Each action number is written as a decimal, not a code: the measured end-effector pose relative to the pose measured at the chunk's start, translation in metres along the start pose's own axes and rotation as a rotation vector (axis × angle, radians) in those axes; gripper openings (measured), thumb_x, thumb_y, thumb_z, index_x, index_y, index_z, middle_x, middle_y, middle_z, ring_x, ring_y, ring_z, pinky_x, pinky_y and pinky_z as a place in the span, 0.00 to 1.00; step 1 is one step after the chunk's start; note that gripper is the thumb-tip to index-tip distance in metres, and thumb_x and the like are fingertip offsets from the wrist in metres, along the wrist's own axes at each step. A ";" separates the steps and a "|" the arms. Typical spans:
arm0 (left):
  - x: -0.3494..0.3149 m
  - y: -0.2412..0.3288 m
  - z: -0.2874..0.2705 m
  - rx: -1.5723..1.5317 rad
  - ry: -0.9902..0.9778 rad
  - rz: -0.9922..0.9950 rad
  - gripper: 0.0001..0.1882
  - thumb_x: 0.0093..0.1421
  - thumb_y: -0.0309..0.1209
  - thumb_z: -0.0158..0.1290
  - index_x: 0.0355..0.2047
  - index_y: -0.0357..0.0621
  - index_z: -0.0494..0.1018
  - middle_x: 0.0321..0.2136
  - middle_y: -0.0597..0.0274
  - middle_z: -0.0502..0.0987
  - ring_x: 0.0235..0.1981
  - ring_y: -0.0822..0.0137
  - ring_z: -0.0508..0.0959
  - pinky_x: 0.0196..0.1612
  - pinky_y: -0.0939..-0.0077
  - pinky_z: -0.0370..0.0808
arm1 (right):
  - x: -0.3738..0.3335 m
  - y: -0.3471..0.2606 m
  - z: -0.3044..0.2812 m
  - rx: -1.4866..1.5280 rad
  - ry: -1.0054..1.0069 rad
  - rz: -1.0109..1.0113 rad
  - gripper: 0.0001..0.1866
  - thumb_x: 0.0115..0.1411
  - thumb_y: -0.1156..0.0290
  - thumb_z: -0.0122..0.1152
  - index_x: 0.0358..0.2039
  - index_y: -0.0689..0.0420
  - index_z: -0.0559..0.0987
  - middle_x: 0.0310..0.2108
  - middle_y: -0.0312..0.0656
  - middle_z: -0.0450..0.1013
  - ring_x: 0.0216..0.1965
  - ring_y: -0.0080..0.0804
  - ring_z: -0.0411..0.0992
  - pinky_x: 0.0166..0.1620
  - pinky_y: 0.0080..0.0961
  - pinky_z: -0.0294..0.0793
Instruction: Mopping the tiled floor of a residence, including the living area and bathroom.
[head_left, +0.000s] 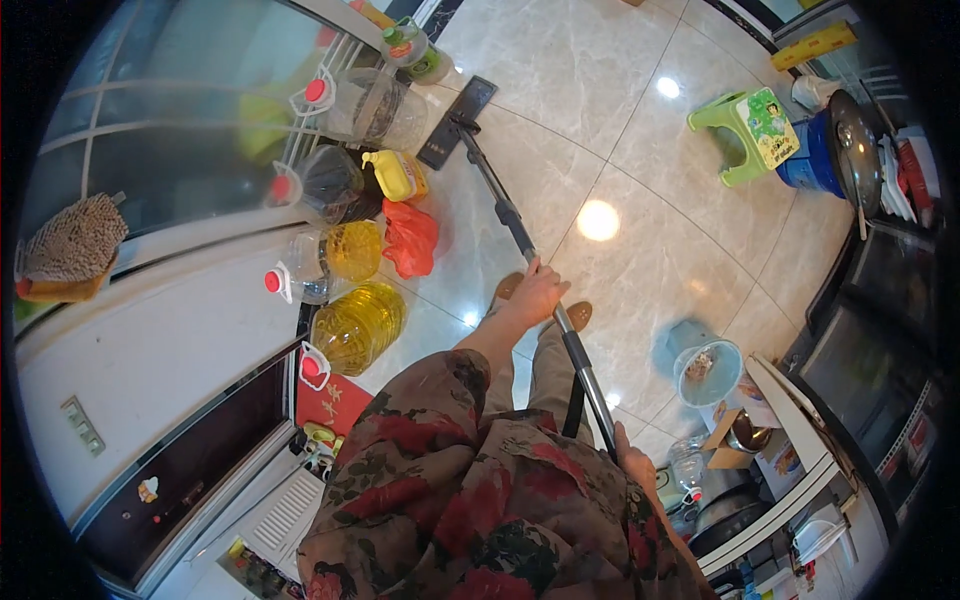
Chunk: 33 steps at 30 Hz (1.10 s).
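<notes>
Both my hands hold the long grey and black pole of a flat mop, which runs slantwise from my right side up toward the far left. My left hand wraps round the middle of the pole, just past my shoes. Lower down, my right hand grips the pole's near end beside my flowered top; part of that hand is hidden. The mop's dark rectangular head lies on the tiles close to a large clear bottle. The underside of the head cannot be seen.
Along the left wall stand oil bottles, a yellow jug and a red plastic bag. On the right are a green stool, a blue bucket and a pale blue bin with scraps inside. A shelf unit holds pans at lower right.
</notes>
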<state>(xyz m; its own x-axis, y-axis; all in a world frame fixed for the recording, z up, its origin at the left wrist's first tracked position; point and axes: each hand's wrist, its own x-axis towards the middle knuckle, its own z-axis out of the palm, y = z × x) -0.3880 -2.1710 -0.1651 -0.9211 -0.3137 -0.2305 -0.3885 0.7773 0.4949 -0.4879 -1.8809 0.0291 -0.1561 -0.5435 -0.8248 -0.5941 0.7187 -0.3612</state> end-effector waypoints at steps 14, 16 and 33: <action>-0.005 0.035 -0.006 0.090 -0.177 0.108 0.14 0.49 0.29 0.45 0.37 0.47 0.73 0.27 0.61 0.72 0.38 0.62 0.71 0.57 0.55 0.52 | -0.044 -0.018 -0.005 0.027 0.091 0.130 0.32 0.53 0.59 0.55 0.58 0.46 0.57 0.18 0.53 0.68 0.19 0.52 0.69 0.23 0.43 0.67; -0.015 0.068 -0.003 0.118 -0.219 0.163 0.13 0.50 0.29 0.45 0.36 0.46 0.73 0.27 0.61 0.72 0.38 0.62 0.71 0.57 0.54 0.52 | -0.054 -0.017 -0.016 0.027 0.086 0.151 0.31 0.53 0.60 0.55 0.57 0.47 0.58 0.18 0.54 0.68 0.19 0.52 0.69 0.23 0.43 0.67; 0.070 0.078 0.014 0.125 -0.220 0.176 0.13 0.50 0.29 0.45 0.35 0.50 0.74 0.28 0.62 0.71 0.40 0.61 0.70 0.57 0.49 0.50 | -0.060 0.007 -0.076 0.068 0.174 0.258 0.27 0.52 0.59 0.56 0.52 0.50 0.65 0.21 0.54 0.70 0.25 0.53 0.71 0.26 0.42 0.68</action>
<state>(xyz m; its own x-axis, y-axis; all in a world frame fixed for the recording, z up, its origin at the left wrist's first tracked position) -0.4824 -2.1244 -0.1539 -0.9414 -0.0533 -0.3329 -0.2049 0.8747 0.4392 -0.5431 -1.8761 0.1090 -0.4311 -0.4012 -0.8082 -0.4644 0.8666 -0.1825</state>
